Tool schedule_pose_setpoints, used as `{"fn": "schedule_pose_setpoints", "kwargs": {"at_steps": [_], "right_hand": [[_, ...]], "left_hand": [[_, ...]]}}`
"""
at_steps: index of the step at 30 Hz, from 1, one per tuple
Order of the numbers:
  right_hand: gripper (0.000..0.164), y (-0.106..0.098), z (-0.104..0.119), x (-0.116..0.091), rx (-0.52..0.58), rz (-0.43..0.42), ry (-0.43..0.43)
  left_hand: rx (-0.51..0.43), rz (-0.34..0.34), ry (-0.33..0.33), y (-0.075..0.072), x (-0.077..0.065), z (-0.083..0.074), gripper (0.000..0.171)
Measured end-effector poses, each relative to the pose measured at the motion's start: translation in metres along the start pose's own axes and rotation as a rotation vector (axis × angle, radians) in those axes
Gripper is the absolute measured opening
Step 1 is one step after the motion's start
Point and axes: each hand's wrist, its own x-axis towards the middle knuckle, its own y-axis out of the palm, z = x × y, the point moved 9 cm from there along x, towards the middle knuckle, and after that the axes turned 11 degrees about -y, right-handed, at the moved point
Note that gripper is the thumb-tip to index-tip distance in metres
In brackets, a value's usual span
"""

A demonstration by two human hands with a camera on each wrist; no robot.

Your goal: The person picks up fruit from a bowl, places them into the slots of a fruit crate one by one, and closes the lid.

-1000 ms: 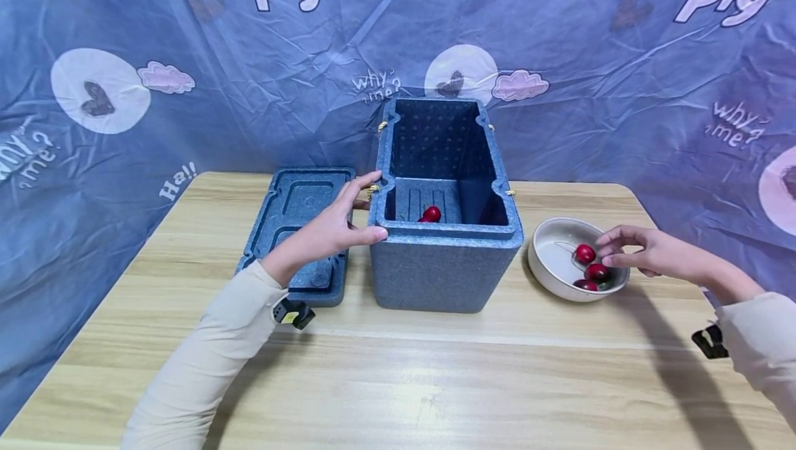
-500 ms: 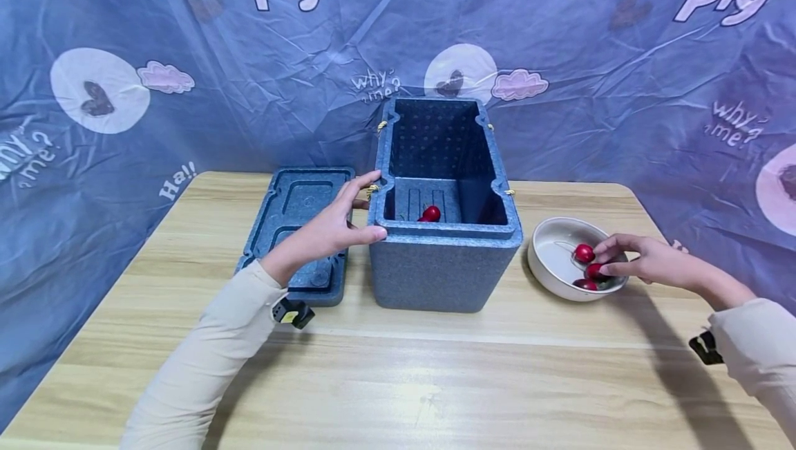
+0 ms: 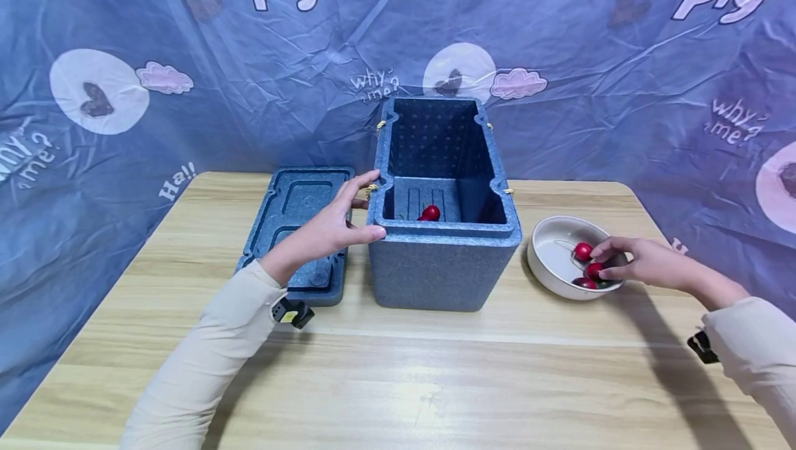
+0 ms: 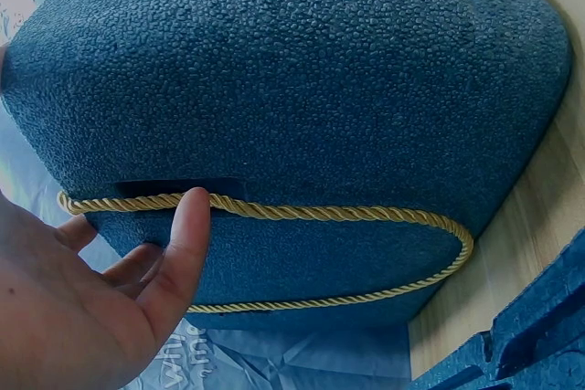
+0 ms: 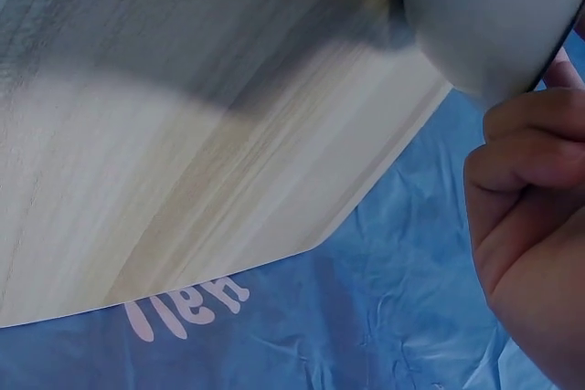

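Left hand rested with fingers spread along the side rim of a deep blue-grey box, its thumb at the near corner and one finger crossing in front of the yellow rope strung on that side. Right hand reached into a pale round bowl, thumb and forefinger pinching the middle red fruit, its other fingers folded. Just beside the forefinger tip lay an upper red fruit, and on the thumb's near side a lower red fruit. Between the hands, on the box floor, lay more red fruit, partly hidden by the near wall. Beneath the left wrist, a recessed lid lay flat on the wood-grain counter, which also bore the box and bowl; beyond both hands hung a blue printed curtain.
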Motion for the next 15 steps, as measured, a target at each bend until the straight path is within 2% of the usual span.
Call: {"fn": "schedule_pose_setpoints", "kwargs": {"at_steps": [5,11,15], "right_hand": [[0.025,0.003,0.003,0.002,-0.069,0.025,-0.015],[0.025,0.007,0.001,0.005,-0.056,0.049,0.008],[0.024,0.013,0.0,0.008,-0.063,0.1,0.025]], "left_hand": [[0.003,-0.001,0.001,0.0,0.001,0.002,0.105],[0.002,-0.007,0.003,0.0,0.001,0.002,0.104],[0.0,-0.007,-0.007,0.001,0.001,0.002,0.108]]}}
